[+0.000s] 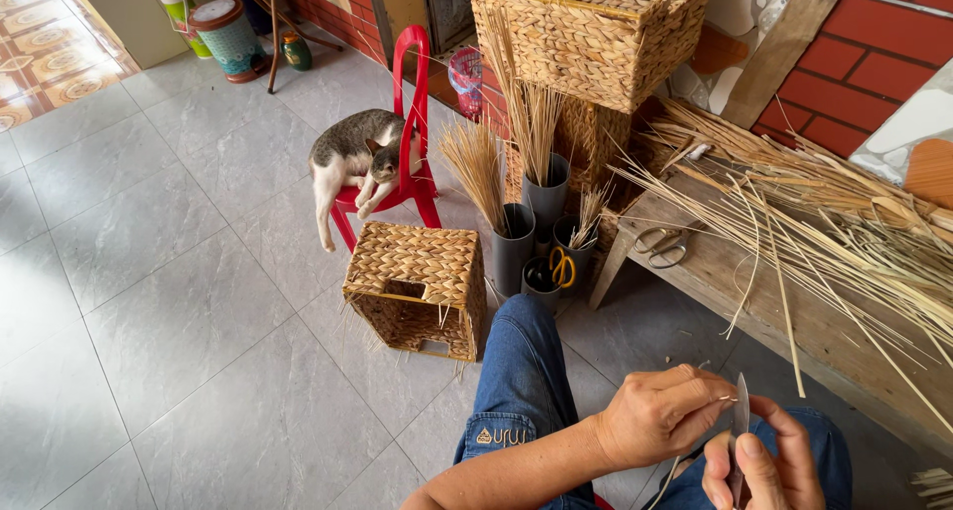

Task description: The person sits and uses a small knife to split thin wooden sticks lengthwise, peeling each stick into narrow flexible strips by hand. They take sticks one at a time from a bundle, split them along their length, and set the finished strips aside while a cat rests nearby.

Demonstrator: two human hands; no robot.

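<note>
Down at five o'clock, both hands meet over the person's lap. The left hand [663, 416] is curled nearly shut, fingertips pinched on a thin strand [667, 472] that trails down toward the bottom edge. The right hand [762, 462] is closed around a narrow blade [741, 411], held upright with its tip just beside the left fingertips. Jeans [521, 371] run from the lap up toward twelve o'clock.

Open room lies mostly from seven to eleven o'clock, where grey floor tiles [149, 272] stretch bare to the left edge. At three o'clock a wooden bench [715, 272] runs slantwise, its near edge close to the right knee; loose reeds [844, 242] lie heaped over it and hang past that edge. Scissors [663, 244] rest on the bench's left end.

At twelve o'clock from the hands, a small woven basket [417, 287] lies tipped on its side beside the leg, its opening showing nothing inside. Just right of it stand grey tubes [531, 242]: the taller ones hold upright reed bundles, and a low one holds yellow-handled scissors [562, 268]. Behind them a large woven basket [596, 33] sits stacked on another; what is inside cannot be seen. At eleven o'clock a cat [352, 157] lies on a red chair [412, 123], well apart from the hands.
</note>
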